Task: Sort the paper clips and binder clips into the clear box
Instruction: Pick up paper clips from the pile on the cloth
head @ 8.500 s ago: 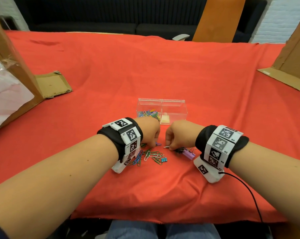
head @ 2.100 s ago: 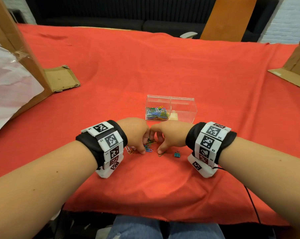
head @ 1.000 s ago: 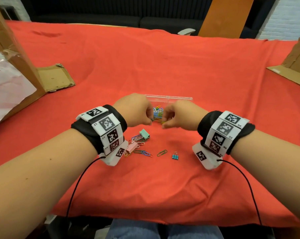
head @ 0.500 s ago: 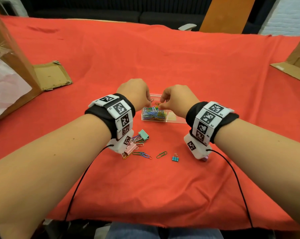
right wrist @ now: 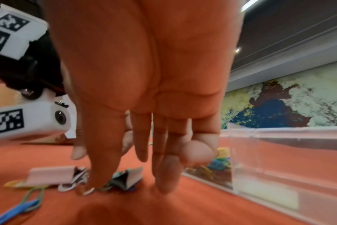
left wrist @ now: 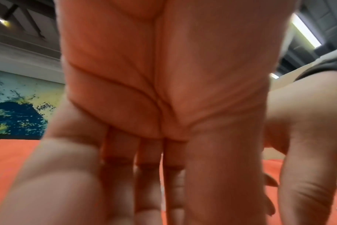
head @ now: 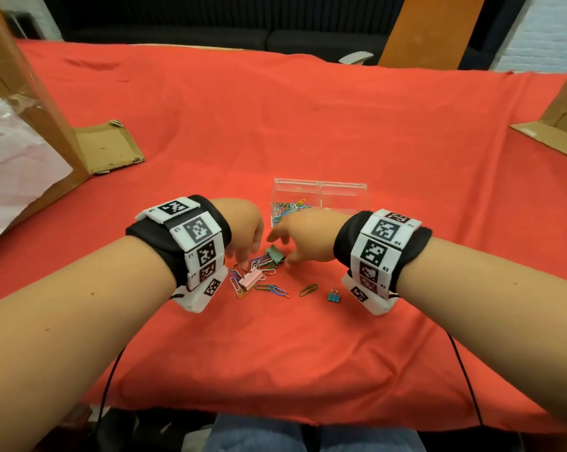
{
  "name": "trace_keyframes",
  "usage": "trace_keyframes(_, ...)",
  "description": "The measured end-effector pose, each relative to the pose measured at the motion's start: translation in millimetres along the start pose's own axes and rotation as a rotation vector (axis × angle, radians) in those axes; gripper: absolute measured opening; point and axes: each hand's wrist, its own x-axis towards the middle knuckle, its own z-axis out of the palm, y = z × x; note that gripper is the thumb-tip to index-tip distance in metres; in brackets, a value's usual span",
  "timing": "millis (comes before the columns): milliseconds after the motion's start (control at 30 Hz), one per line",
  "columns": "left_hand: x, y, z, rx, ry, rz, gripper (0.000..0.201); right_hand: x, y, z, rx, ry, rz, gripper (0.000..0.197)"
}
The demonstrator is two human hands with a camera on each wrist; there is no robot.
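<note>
— Both hands had come back from over the clear box (head: 321,197) to the loose pile at its 7 o'clock.

— What were your fingers doing?

— My left hand (head: 243,228) hung over the paper clips (head: 259,278), fingers straight and loose, holding nothing. My right hand (head: 305,236) was spread too, its thumb down just beside the green binder clip (head: 275,254).

— And the rest?

— At 8 o'clock of that clip lay the pink binder clip (head: 251,277); a small blue binder clip (head: 333,296) sat apart at 4 o'clock on the red cloth (head: 308,109).

Both hands (head: 277,238) back at pile (head: 259,272)
</note>
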Motion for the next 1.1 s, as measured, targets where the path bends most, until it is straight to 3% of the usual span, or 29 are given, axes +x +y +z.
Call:
trace_keyframes(67, -2.3, -0.7, 4.3, 0.001, -0.072, -0.001, 0.039, 4.7, -4.1, 6.1, -0.015, -0.031, 0.010, 0.058)
trace_keyframes(267, -8.0, 1.4, 13.6, 0.077, -0.126, 0.029, 0.048, 1.9, 0.2, 7.7, -0.024, -0.010, 0.074, 0.038)
trace_keyframes(433, -6.2, -1.4, 16.2, 0.051, -0.070, 0.101, 0.033, -10.1, 21.8, 1.5, -0.058, -0.034, 0.213, 0.036)
trace_keyframes(700, 0.8, -0.6, 14.2, -0.016, -0.020, 0.188, 0.012, -25.8, 34.0, 5.1, -0.072, -0.125, 0.299, 0.043)
trace_keyframes(800, 3.5, 2.9, 8.8, -0.066, 0.053, 0.241, 0.010, -28.4, 32.0, 4.6, -0.088, -0.132, 0.308, 0.045)
trace_keyframes(1000, 17.9, 16.3, 15.2, -0.107, 0.389, 0.277, 0.026, -33.7, 27.8, -7.3, 0.062, -0.062, 0.252, 0.034)
trace_keyframes(1100, 19.9, 15.8, 18.2, -0.131, 0.379, 0.220, 0.042, -34.8, 22.8, -9.6, 0.144, -0.133, 0.148, 0.022)
